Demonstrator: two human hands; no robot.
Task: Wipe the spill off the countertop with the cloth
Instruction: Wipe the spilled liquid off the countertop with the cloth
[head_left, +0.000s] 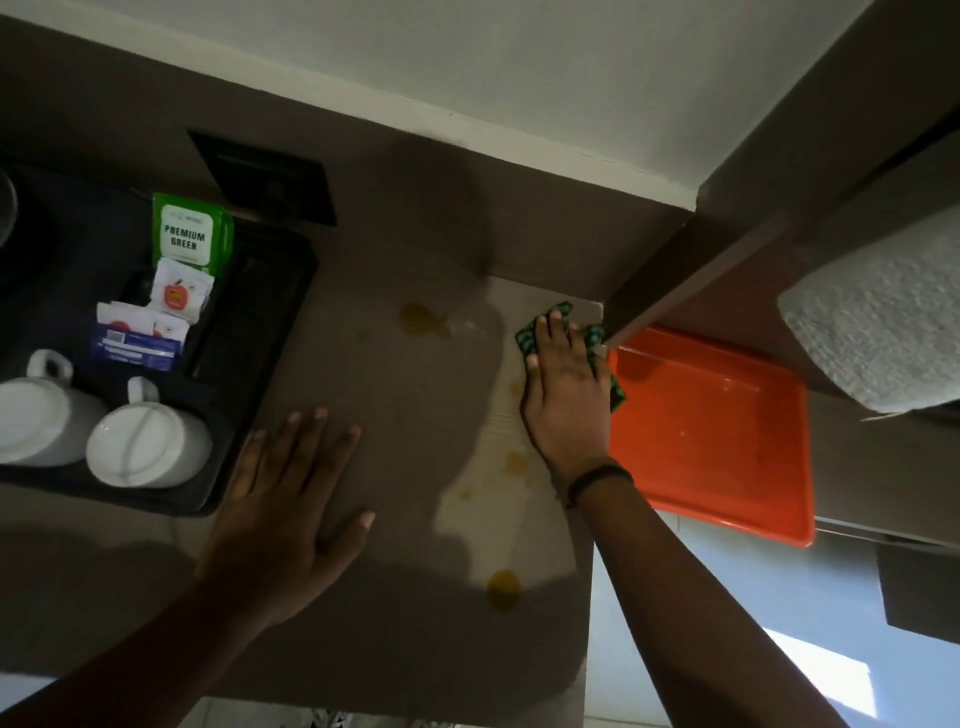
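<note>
A green-and-black patterned cloth (532, 333) lies on the brown countertop (405, 405) at its far right corner, mostly covered by my right hand (566, 389), which presses flat on it. Yellow-orange spill patches dot the counter: one puddle (421, 318) left of the cloth, smaller smears (515, 462) near my right wrist, and a round drop (504, 590) close to the front edge. My left hand (291, 499) rests flat on the counter with fingers spread, holding nothing.
A black tray (249, 415) at the left holds two upturned white cups (148, 447), tea sachets and a green packet (188, 234). An orange tray (717, 431) sits lower, past the counter's right edge. A grey towel (883, 312) lies at the right. The wall runs behind.
</note>
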